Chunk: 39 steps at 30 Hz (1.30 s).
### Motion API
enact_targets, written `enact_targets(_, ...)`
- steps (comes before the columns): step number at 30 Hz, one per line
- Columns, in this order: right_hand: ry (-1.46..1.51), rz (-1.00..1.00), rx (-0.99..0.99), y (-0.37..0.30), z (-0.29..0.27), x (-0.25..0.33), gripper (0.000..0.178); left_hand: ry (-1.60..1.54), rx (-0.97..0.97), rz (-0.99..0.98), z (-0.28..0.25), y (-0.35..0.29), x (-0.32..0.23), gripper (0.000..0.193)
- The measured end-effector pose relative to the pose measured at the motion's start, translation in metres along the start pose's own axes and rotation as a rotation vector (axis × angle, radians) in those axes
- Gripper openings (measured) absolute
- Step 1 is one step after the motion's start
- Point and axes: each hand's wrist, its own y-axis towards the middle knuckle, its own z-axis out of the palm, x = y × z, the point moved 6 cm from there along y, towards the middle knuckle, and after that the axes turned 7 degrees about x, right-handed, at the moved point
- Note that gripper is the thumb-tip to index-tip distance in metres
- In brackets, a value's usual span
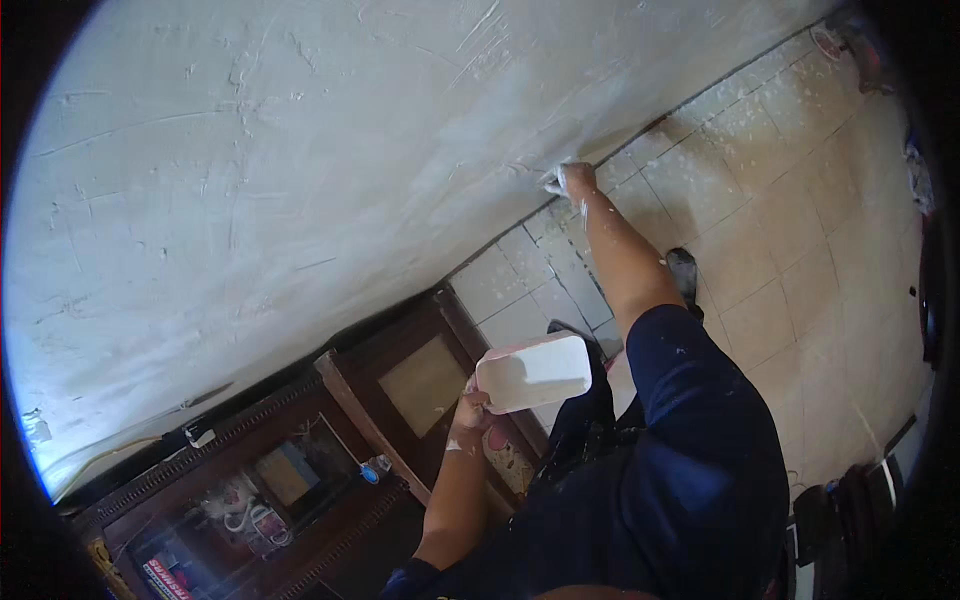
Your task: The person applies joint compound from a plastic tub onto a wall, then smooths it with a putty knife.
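Observation:
A white rectangular plastic tub (530, 378) is tilted in front of me, with some pale material along its inside. My left hand (471, 412) grips it by its left end, fingers closed around the edge. Stretched out ahead, my right hand (574, 182) is at the foot of the plastered wall (330, 150), just above the floor line. White paste coats its curled fingers. Whatever it may be holding is hidden against the wall. The plaster is pale, with streaks, ridges and rough patches.
A dark wooden cabinet (350, 395) with glass panels stands along the wall at lower left, with small items inside. Tiled floor (765, 250) spattered white runs to the right. My dark shoe (682, 272) rests on it. Dark furniture (850, 530) stands at lower right.

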Motion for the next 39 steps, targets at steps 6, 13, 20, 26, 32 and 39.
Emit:
enact_targets(6, 0.690, 0.369, 0.106, -0.116, 0.092, 0.246, 0.009, -0.004, -0.081, 0.023, 0.004, -0.029, -0.012, 0.072)
enact_targets(13, 0.762, 0.506, 0.013, -0.172, 0.067, 0.179, 0.007, -0.032, -0.114, -0.016, -0.017, -0.020, 0.004, 0.075)
enact_targets(20, 0.701, 0.458, -0.100, -0.099, 0.082, 0.180, 0.011, -0.008, -0.104, 0.005, -0.010, -0.019, 0.005, 0.073)
enact_targets(26, 0.569, 0.297, 0.061, -0.145, 0.084, 0.346, 0.007, -0.025, -0.119, 0.003, -0.009, -0.033, 0.004, 0.072)
enact_targets(32, 0.622, 0.321, 0.064, -0.209, 0.065, 0.316, 0.008, 0.038, -0.108, -0.003, -0.011, -0.020, 0.007, 0.072)
enact_targets(39, 0.716, 0.744, -0.145, -0.138, 0.069, 0.079, 0.009, 0.030, -0.174, 0.031, -0.017, -0.034, 0.020, 0.073)
